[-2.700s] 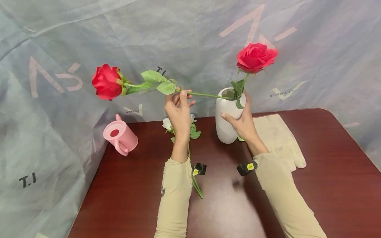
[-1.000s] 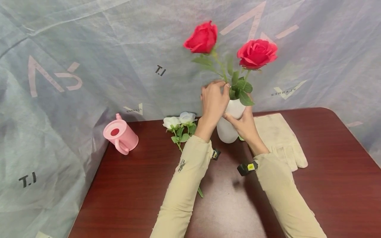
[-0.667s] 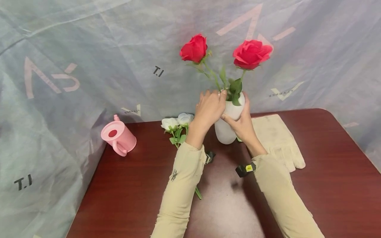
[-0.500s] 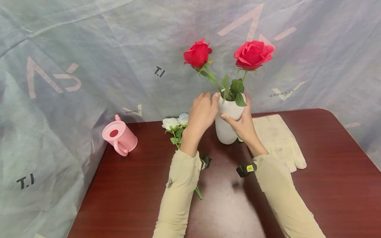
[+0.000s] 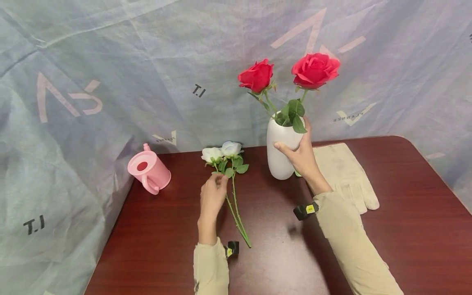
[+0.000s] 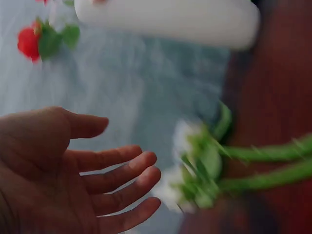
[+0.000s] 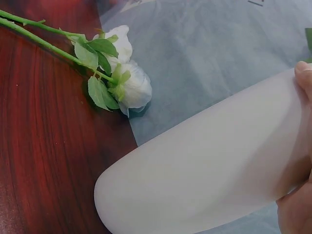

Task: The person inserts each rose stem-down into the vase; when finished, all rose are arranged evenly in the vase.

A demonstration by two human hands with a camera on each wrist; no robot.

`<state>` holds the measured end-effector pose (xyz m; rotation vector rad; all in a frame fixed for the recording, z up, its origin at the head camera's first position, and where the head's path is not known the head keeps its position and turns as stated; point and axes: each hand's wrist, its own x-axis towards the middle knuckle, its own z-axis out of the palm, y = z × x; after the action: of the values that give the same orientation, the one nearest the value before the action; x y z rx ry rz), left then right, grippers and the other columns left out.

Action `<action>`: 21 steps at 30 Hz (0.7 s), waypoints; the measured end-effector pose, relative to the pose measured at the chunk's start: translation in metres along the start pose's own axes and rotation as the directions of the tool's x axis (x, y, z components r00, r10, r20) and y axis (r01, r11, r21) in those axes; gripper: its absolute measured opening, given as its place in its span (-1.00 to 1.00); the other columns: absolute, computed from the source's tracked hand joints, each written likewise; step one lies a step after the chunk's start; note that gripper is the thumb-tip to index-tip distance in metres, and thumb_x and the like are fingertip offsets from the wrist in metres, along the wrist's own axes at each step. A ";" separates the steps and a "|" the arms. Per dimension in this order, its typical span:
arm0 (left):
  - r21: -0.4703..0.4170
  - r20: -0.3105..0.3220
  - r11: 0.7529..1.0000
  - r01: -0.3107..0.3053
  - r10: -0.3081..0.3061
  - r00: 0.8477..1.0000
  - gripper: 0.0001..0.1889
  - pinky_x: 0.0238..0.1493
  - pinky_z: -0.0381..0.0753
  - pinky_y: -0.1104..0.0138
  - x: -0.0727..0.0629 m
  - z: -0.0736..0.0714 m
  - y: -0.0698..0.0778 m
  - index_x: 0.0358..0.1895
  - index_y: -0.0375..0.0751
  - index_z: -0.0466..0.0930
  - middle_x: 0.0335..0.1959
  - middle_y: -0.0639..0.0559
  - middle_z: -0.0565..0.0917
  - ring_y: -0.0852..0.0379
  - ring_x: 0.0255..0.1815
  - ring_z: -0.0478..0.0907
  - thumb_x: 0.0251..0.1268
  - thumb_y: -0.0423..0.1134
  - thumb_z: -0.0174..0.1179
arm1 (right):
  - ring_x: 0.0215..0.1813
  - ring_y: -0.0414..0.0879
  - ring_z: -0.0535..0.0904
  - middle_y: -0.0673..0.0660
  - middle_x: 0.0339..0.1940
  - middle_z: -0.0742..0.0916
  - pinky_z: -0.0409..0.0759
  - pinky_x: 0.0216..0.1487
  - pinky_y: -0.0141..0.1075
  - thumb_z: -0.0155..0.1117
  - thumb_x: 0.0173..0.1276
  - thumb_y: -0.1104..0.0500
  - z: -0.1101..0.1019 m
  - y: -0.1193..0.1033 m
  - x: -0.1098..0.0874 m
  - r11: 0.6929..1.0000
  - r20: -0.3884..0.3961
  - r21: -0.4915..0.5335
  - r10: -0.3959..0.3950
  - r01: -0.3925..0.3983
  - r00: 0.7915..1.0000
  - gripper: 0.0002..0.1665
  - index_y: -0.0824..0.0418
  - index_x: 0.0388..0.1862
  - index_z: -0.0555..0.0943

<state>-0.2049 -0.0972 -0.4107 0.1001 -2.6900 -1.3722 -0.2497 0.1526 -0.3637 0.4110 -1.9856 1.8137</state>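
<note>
My right hand (image 5: 303, 157) grips the white vase (image 5: 278, 164) round its upper side, thumb in front. Two red roses stand in the vase: one (image 5: 257, 76) leans left, the other (image 5: 316, 71) leans right. Their lower stems are hidden inside. My left hand (image 5: 212, 196) hovers by two white roses (image 5: 231, 148) lying on the table with crossing green stems (image 5: 237, 200). In the left wrist view its fingers (image 6: 119, 201) are loosely extended, apart from the blurred white roses, with nothing in the palm. The right wrist view shows the vase's smooth body (image 7: 204, 161) tilted across the picture.
A pink watering can (image 5: 159, 171) stands at the table's back left. Pale work gloves (image 5: 341, 168) lie right of the vase, behind my right forearm. A grey printed cloth (image 5: 147, 49) hangs along the dark red table's (image 5: 413, 213) back and left edges.
The left hand brought the second red rose upright into the vase and let go. It then moved left and down to the white roses. The right hand stays on the vase.
</note>
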 end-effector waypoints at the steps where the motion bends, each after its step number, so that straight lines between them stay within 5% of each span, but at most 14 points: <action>1: -0.006 -0.013 1.000 0.026 -0.026 1.000 -0.67 -0.18 0.51 0.06 -0.004 0.001 -0.009 0.01 -0.25 0.57 -0.21 -0.10 0.64 -0.03 -0.21 0.57 0.38 -0.08 0.04 | 0.27 -0.06 0.27 0.11 0.37 0.28 0.18 0.24 -0.15 0.39 0.08 0.37 0.000 0.000 0.000 1.000 -0.002 0.001 -0.005 0.005 1.000 0.19 0.14 0.48 -0.19; 9: -0.057 -0.030 0.989 0.137 -0.139 0.990 -0.77 -0.49 0.53 0.25 -0.022 0.020 -0.061 -0.17 -0.33 0.59 -0.47 -0.09 0.65 0.06 -0.58 0.55 0.31 -0.20 0.15 | 0.31 -0.08 0.23 0.08 0.41 0.22 0.15 0.26 -0.13 0.38 0.10 0.36 0.000 0.000 0.000 1.000 0.019 0.001 -0.008 0.008 1.000 0.19 0.12 0.48 -0.22; 16: -0.342 0.015 0.926 0.159 -0.164 0.986 -0.77 -0.62 0.60 0.32 -0.015 0.036 -0.079 -0.17 -0.41 0.54 -0.55 -0.17 0.62 0.05 -0.68 0.62 0.32 -0.25 0.14 | 0.32 -0.07 0.22 0.07 0.42 0.21 0.14 0.27 -0.08 0.39 0.12 0.31 0.001 -0.001 0.000 1.000 0.018 -0.024 0.018 -0.018 1.000 0.21 0.11 0.49 -0.26; 21: -0.323 -0.021 0.935 0.148 -0.164 0.986 -0.77 -0.67 0.58 0.32 -0.014 0.044 -0.081 -0.26 -0.35 0.56 -0.62 -0.11 0.60 0.12 -0.75 0.58 0.25 -0.20 0.21 | 0.33 -0.09 0.20 0.05 0.42 0.20 0.14 0.27 -0.08 0.38 0.11 0.32 0.000 -0.001 0.000 1.000 0.021 -0.015 0.008 -0.007 1.000 0.20 0.09 0.49 -0.24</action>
<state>-0.1966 -0.1076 -0.5032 0.3168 -2.4257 -1.8087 -0.2491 0.1529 -0.3633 0.4203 -2.0159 1.8055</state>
